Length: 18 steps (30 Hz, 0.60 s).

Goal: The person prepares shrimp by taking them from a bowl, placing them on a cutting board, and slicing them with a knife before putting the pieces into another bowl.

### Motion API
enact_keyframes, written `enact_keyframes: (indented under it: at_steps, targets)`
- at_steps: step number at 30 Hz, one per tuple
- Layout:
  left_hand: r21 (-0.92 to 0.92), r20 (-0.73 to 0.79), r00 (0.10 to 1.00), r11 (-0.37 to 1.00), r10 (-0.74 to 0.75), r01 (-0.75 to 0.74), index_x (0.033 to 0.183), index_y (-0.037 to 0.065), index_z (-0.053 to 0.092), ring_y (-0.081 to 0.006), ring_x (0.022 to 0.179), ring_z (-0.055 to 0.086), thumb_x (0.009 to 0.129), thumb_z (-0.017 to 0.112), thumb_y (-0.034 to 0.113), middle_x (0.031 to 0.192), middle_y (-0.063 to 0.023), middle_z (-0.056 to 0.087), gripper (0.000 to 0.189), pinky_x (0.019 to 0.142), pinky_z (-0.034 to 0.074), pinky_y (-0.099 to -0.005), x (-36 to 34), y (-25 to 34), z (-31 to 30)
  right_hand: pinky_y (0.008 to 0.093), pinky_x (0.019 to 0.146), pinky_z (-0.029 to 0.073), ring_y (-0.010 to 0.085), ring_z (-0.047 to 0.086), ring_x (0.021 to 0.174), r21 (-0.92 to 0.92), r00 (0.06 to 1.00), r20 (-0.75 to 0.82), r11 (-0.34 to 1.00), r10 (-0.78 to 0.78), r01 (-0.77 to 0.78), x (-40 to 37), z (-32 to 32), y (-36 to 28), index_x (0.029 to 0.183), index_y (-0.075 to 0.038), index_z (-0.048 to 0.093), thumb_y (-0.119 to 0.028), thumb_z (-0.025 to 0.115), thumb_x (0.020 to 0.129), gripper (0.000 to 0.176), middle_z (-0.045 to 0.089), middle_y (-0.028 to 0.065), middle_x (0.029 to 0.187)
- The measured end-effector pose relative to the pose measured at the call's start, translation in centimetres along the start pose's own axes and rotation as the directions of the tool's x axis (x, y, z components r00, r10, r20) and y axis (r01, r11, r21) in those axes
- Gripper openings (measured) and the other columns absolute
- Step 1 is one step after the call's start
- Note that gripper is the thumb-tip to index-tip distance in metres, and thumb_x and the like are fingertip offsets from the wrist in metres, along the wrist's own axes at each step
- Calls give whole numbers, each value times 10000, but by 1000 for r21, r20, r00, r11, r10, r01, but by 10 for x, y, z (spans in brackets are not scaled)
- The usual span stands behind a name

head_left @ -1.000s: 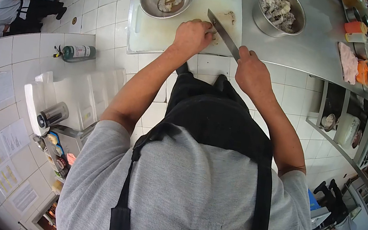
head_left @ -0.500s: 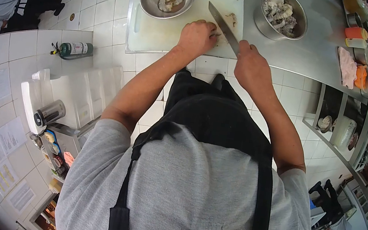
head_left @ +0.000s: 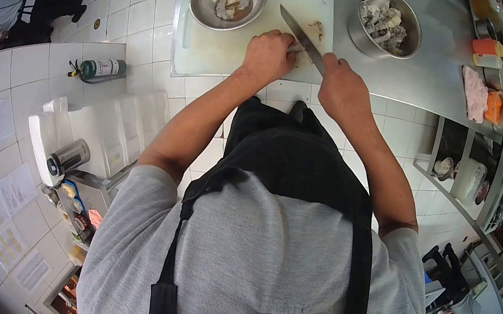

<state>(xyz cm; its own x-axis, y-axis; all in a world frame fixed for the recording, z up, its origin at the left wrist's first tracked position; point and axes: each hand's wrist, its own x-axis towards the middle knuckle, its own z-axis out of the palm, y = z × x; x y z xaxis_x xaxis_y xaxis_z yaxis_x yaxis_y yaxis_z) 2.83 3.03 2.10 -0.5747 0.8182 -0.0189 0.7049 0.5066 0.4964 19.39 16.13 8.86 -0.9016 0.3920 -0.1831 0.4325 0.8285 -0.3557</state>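
My right hand point(head_left: 345, 88) is wrapped round the handle of a kitchen knife point(head_left: 299, 33), whose blade points up and left over the white cutting board point(head_left: 209, 52). Closed fingers of my left hand point(head_left: 269, 56) pin a shrimp point(head_left: 296, 48) to the board, right beside the blade; most of the shrimp is hidden by hand and knife. Dark scraps point(head_left: 317, 28) lie to the right of the blade. On the board's upper left stands a metal bowl point(head_left: 197, 7) with shrimp point(head_left: 231, 4) in it.
A metal pot point(head_left: 363, 42) filled with greyish shrimp stands right of the board on the steel counter point(head_left: 423, 72). A pink cloth point(head_left: 473, 92) and sauce containers line the right end. Two people are farther off, at left point(head_left: 0, 18) and lower right point(head_left: 467, 313).
The knife and my right hand have shifted slightly left, bringing the blade closer to my left hand. More of the shrimp shows by the left fingers.
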Motion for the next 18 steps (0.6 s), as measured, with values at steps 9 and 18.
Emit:
enact_keyframes:
  at_steps: [9, 18]
  targets:
    - [-34, -63, 997, 998, 51, -53, 989, 48, 798, -388, 870, 734, 823, 753, 193, 907, -167, 729, 225, 822, 584, -506, 0, -7, 5, 532, 762, 615, 473, 733, 857, 20, 998, 66, 999, 25, -26, -15, 1, -6, 1112, -6, 551, 10, 581, 884, 230, 680, 270, 998]
    - [-84, -89, 996, 996, -15, 8, 1010, 26, 770, -407, 889, 734, 837, 749, 176, 961, -202, 746, 229, 834, 594, -509, -12, -6, -3, 540, 771, 607, 468, 730, 865, 47, 1000, 10, 999, -8, 8, -12, -18, -7, 1097, 1, 554, 1, 585, 894, 205, 683, 258, 996]
